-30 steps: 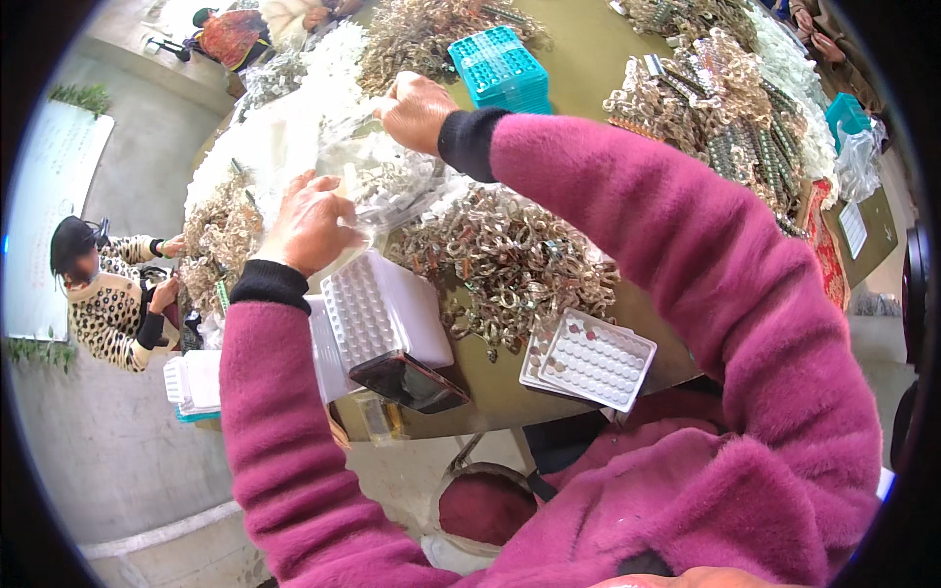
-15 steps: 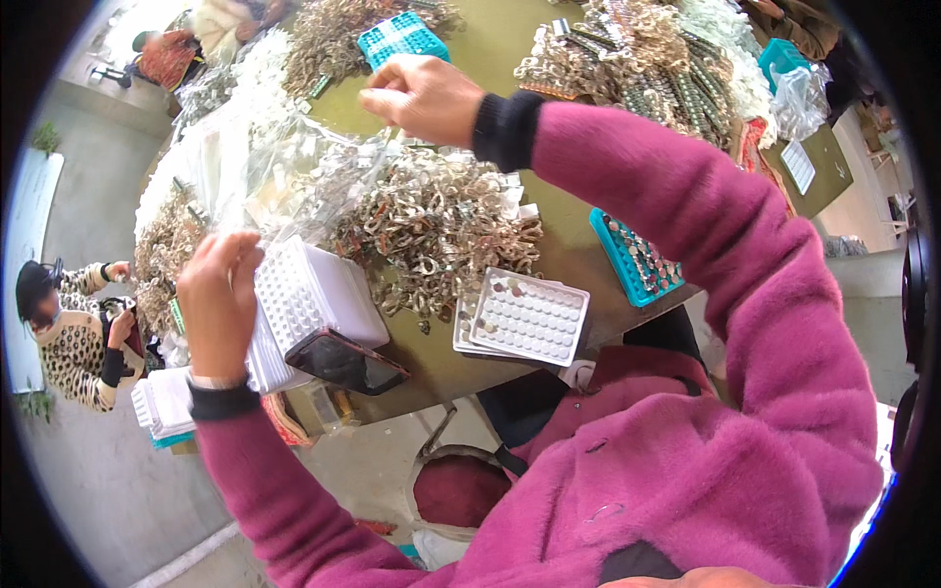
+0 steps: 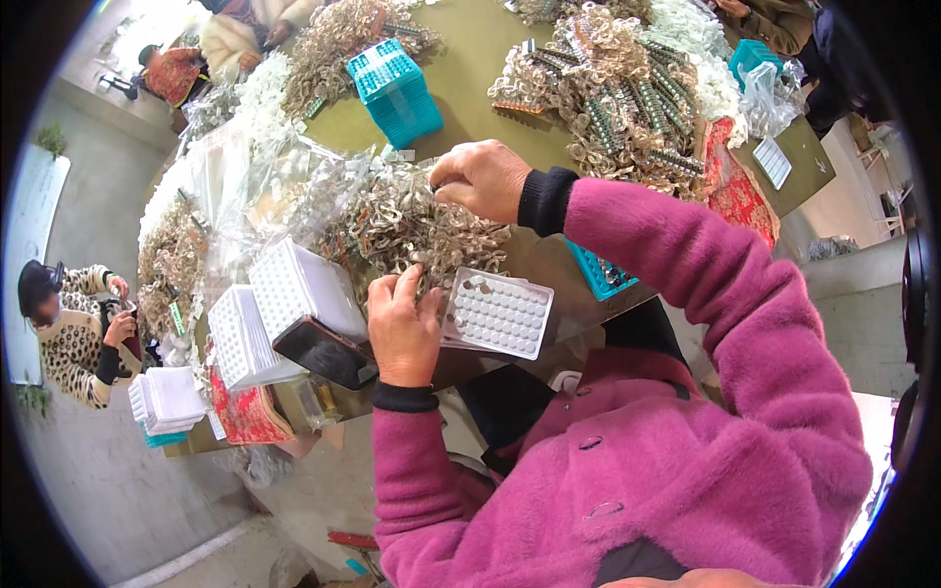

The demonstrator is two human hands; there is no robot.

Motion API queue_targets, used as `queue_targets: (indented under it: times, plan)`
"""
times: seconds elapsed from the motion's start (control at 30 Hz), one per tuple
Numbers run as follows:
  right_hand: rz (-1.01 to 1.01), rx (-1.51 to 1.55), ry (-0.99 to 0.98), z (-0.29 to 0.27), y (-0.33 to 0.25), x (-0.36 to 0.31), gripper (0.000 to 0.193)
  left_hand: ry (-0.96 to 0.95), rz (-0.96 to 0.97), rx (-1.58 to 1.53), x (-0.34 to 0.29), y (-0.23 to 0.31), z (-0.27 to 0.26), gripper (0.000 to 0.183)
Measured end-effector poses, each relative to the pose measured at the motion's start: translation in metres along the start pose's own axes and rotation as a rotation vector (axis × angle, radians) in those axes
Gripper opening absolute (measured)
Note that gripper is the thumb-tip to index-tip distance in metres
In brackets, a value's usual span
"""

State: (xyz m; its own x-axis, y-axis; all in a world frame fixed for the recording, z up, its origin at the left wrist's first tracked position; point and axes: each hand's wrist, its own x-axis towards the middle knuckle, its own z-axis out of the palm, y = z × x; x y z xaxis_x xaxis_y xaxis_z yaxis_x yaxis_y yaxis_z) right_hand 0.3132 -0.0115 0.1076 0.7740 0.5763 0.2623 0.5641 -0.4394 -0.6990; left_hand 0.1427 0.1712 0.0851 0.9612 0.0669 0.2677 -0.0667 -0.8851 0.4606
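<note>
My left hand (image 3: 403,331) is at the left edge of a white tray (image 3: 505,316) with rows of round hollows. Its fingers are apart, with their tips at the near edge of a tangled heap of silvery-brown looped strips (image 3: 412,227). A few small dark discs sit at the tray's left end, and another tray's edge shows beneath it. Over the right side of the heap, my right hand (image 3: 485,183) has its fingers curled together; what is between them I cannot make out. Partly behind my right sleeve, a teal tray (image 3: 603,272) holds small round pieces.
White tray stacks (image 3: 304,284) stand left, with a dark phone (image 3: 325,353) leaning on them. A tall teal tray stack (image 3: 397,98) stands beyond the heap. More strips (image 3: 627,98) lie at the far right beside red patterned cloth (image 3: 737,186). Other people (image 3: 83,333) sit around the table.
My left hand has moved right, from beside the white stacks to the white tray. My right hand has come back from the teal stack to the heap. The view has shifted slightly.
</note>
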Motion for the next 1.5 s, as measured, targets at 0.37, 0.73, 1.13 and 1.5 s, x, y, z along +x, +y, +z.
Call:
queue_targets:
  times: [0.37,0.73,1.13,1.5]
  plan:
    - [-0.206,0.194,0.129,0.009,-0.007,-0.011,0.028,0.057,-0.319,-0.985,0.075,0.024,0.005,0.036]
    - [-0.202,0.161,0.28,0.011,-0.005,-0.006,0.042,0.408,-0.087,-0.928,0.085,0.016,-0.006,0.027]
    - [-0.462,0.142,-0.011,-0.035,-0.029,0.01,0.027,0.188,0.003,-0.83,0.076,0.032,-0.027,0.021]
    - [-0.191,0.261,0.022,-0.06,-0.046,-0.079,0.017,0.361,0.158,-0.423,0.019,0.089,-0.006,0.017]
